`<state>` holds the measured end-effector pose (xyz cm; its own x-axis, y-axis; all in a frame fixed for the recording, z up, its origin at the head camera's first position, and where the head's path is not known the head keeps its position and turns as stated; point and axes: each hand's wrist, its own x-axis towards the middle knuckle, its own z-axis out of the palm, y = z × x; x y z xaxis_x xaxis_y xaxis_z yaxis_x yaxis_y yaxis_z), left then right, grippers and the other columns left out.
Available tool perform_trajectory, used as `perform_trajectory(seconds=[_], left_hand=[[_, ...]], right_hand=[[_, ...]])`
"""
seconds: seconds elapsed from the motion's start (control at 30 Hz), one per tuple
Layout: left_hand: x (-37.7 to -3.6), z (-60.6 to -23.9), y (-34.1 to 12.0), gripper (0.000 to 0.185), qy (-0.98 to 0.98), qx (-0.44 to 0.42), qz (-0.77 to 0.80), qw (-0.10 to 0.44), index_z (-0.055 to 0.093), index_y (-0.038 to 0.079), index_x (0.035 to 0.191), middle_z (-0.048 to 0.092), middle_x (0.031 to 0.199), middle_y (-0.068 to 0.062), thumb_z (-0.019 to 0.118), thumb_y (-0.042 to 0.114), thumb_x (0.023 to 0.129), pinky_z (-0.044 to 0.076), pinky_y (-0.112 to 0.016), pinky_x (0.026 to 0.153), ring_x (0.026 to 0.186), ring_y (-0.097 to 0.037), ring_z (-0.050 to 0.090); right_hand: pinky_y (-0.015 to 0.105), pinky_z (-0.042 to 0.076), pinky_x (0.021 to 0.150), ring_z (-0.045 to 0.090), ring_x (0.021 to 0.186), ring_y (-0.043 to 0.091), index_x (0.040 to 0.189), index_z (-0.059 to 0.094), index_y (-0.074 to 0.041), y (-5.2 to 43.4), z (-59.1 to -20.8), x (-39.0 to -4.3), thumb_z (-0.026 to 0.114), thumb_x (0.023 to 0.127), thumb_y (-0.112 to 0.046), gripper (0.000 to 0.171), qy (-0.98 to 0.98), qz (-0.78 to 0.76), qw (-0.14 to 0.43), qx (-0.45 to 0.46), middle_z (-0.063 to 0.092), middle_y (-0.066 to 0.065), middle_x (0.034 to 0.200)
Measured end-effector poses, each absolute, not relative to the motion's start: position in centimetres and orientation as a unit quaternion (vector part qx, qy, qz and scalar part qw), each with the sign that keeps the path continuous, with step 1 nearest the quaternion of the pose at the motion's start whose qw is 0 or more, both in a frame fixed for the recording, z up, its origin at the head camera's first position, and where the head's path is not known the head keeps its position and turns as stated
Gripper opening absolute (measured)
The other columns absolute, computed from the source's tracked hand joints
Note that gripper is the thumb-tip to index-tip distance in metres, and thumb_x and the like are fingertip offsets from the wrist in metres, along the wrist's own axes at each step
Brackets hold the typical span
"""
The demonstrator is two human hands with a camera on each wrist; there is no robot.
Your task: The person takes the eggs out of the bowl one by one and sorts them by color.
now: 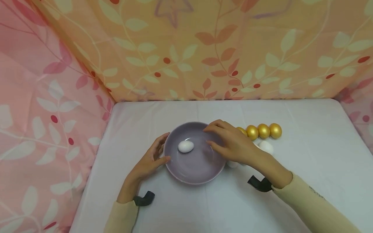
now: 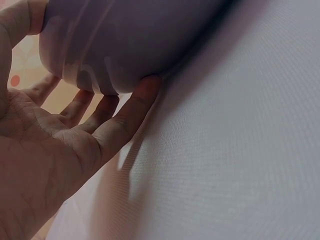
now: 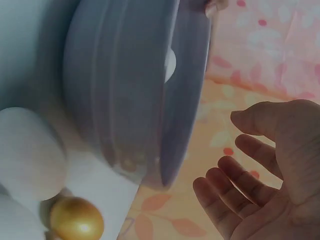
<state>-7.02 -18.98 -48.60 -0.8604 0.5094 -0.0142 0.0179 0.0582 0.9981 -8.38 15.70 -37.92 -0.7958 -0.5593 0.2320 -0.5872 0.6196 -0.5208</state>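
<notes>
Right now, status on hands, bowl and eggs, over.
Left hand open, fingers touching the bowl side. Right hand open, hovering above the rim, holding nothing. One white egg in bowl. Gold eggs lined up beside it.

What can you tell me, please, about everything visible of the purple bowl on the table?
The purple bowl is round, shallow and glossy, ceramic by its look, with faint ridges ringing its outer wall in the right wrist view. It stands upright on the white cloth-covered table, left of a row of golden eggs. One white egg lies inside, left of centre. The left hand touches its left outer wall with straight fingers; the right hand hovers open over its right rim, and contact there cannot be told.
</notes>
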Motion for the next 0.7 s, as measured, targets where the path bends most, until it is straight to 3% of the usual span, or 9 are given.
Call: perform_trajectory(seconds=[0.07, 0.13, 0.37, 0.57, 0.7], left_hand=[[-7.0, -48.5, -19.0, 0.083, 0.705, 0.186, 0.659, 0.185, 0.028, 0.026, 0.166, 0.034, 0.169, -0.008, 0.073, 0.009, 0.099, 0.03, -0.013, 0.121, 0.162, -0.033, 0.026], [-7.0, -48.4, -19.0, 0.083, 0.706, 0.184, 0.658, 0.188, 0.028, 0.027, 0.166, 0.035, 0.168, -0.007, 0.073, 0.01, 0.099, 0.03, -0.019, 0.124, 0.162, -0.032, 0.026], [-6.7, -48.2, -19.4, 0.083, 0.713, 0.172, 0.652, 0.192, 0.029, 0.029, 0.166, 0.037, 0.167, -0.006, 0.074, 0.013, 0.099, 0.018, -0.058, 0.129, 0.162, -0.032, 0.027], [-6.7, -48.0, -19.6, 0.083, 0.714, 0.166, 0.653, 0.19, 0.029, 0.029, 0.166, 0.037, 0.167, -0.006, 0.073, 0.009, 0.098, 0.019, -0.063, 0.128, 0.162, -0.034, 0.027], [-6.9, -48.2, -19.3, 0.082, 0.713, 0.174, 0.651, 0.196, 0.028, 0.03, 0.166, 0.036, 0.168, -0.004, 0.072, 0.012, 0.099, 0.024, -0.059, 0.128, 0.162, -0.032, 0.027]], right_hand=[[0.042, 0.058, 0.102, 0.066, 0.119, 0.019, 0.13, 0.069, -0.016, 15.1, -37.7, -8.8, 0.076, 0.097, -0.02, 0.035, -0.895, 0.3, 0.014, 0.33, 0.066, 0.0, 0.128], [0.043, 0.057, 0.103, 0.066, 0.12, 0.02, 0.13, 0.069, -0.015, 14.5, -37.6, -9.1, 0.075, 0.097, -0.019, 0.035, -0.892, 0.3, 0.004, 0.339, 0.067, 0.002, 0.128], [0.044, 0.057, 0.103, 0.066, 0.123, 0.023, 0.13, 0.069, -0.012, 12.5, -37.9, -10.5, 0.075, 0.097, -0.018, 0.033, -0.887, 0.289, -0.031, 0.36, 0.067, 0.004, 0.128], [0.042, 0.058, 0.101, 0.066, 0.121, 0.022, 0.131, 0.069, -0.01, 11.5, -38.0, -11.4, 0.075, 0.097, -0.019, 0.036, -0.885, 0.269, -0.057, 0.375, 0.066, 0.006, 0.129], [0.043, 0.059, 0.098, 0.067, 0.119, 0.023, 0.131, 0.069, -0.008, 11.3, -38.1, -11.8, 0.075, 0.096, -0.017, 0.037, -0.885, 0.256, -0.065, 0.383, 0.065, 0.007, 0.129]])
